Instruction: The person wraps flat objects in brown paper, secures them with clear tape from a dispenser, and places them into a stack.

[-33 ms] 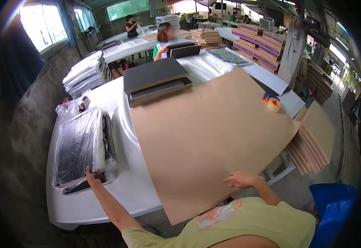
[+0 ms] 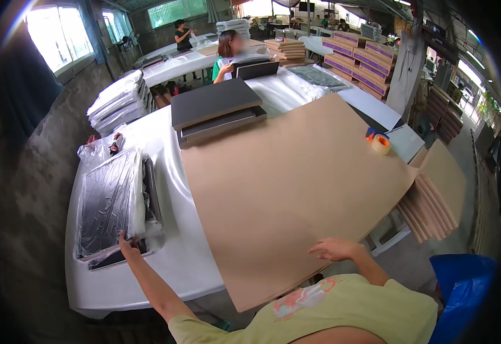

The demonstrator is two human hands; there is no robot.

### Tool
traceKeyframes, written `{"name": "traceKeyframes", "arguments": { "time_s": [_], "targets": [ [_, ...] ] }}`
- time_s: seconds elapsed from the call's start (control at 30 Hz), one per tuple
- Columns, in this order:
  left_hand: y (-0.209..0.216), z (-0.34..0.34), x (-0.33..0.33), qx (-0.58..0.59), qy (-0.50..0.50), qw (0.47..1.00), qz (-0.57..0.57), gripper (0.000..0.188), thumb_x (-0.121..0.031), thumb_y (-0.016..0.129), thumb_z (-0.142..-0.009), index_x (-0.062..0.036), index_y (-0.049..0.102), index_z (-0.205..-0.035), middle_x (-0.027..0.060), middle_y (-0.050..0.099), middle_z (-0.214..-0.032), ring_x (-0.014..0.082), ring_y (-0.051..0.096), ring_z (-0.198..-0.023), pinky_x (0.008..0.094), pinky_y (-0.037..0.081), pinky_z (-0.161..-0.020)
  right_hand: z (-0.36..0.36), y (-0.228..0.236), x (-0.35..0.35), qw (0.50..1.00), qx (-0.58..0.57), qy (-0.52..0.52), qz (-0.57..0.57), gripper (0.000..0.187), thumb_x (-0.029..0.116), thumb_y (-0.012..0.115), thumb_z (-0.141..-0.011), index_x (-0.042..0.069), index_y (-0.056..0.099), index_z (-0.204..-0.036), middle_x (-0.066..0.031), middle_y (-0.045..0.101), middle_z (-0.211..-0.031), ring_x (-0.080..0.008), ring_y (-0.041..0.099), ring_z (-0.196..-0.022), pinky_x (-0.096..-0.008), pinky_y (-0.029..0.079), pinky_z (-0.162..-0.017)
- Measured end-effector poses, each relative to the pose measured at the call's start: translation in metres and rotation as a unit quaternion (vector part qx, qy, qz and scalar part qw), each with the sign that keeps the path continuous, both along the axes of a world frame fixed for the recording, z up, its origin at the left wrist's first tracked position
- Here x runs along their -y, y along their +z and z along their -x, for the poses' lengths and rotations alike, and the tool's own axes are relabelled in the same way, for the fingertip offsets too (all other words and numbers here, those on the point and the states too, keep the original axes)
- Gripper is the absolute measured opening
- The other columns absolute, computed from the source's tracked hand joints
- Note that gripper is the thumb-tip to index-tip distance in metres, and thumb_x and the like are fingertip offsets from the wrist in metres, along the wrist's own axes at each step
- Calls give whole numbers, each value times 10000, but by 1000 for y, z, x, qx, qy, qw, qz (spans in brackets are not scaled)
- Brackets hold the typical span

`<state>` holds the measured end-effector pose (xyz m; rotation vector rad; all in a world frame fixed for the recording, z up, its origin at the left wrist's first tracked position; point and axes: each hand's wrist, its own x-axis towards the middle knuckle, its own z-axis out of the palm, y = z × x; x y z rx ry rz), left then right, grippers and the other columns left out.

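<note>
On the left of the table lies a flat dark panel in clear plastic wrap [image 2: 104, 200], partly stacked over other dark pieces. My left hand [image 2: 129, 246] grips its near right corner, thumb on top and the other fingers mostly hidden beneath. A large brown paper sheet [image 2: 285, 195] covers the middle of the table, with further sheet edges showing under its near edge. Just above its near right part is my right hand [image 2: 335, 250], fingers stretched out and holding nothing. I cannot tell whether it touches the paper.
Two dark flat boxes [image 2: 216, 103] sit at the paper's far left corner. A tape roll [image 2: 380, 144] rests near its right edge. Folded brown cardboard [image 2: 428, 212] stands at right. Across the table a person [image 2: 225, 63] handles a dark panel. Wrapped stacks [image 2: 118, 100] stand far left.
</note>
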<state>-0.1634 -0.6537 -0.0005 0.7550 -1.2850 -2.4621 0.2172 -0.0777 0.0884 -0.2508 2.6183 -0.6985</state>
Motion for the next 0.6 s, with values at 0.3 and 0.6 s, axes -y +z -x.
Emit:
{"name": "traceKeyframes", "arguments": {
  "time_s": [0.3, 0.6],
  "targets": [
    [50, -90, -84, 26, -23, 998, -51, 205, -283, 701, -787, -144, 573, -867, -5, 523, -573, 102, 441, -358, 197, 402, -341, 93, 11, 34, 979, -65, 93, 172, 352, 138, 582, -852, 123, 544, -1202, -89, 571, -1125, -281, 569, -986, -366, 463, -860],
    [43, -284, -220, 97, 31, 993, -64, 246, -291, 754, -723, -130, 605, -833, -44, 541, -674, 69, 464, -540, 227, 359, -483, 258, -29, 196, 652, 355, -289, 604, 786, 575, 585, -775, 53, 386, -1328, -148, 418, -1338, -253, 417, -1197, -429, 347, -995]
  ]
}}
